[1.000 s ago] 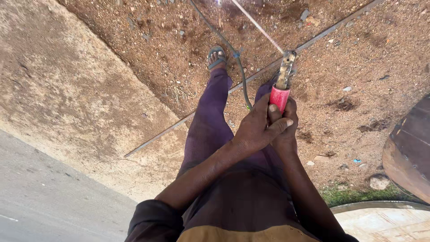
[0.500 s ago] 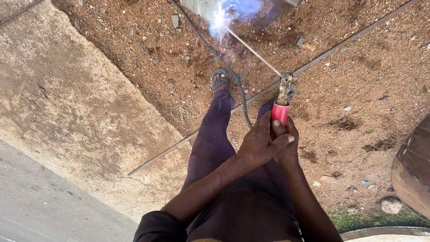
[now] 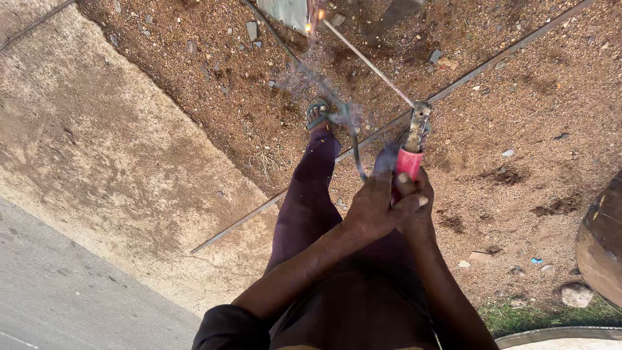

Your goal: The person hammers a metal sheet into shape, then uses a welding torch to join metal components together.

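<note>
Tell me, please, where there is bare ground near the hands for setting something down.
The smooth concrete slab left of the long metal strip is bare. The gravelly dirt right of the electrode holder is open but for small stones. It is crowded ahead: the welding rod, the cable, the sandalled foot and sparks at the metal piece.

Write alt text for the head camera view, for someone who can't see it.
Both hands, left hand and right hand, grip a red-handled electrode holder; its welding rod sparks against a metal piece at the top. Below lie gravelly dirt and a long thin bar.
</note>
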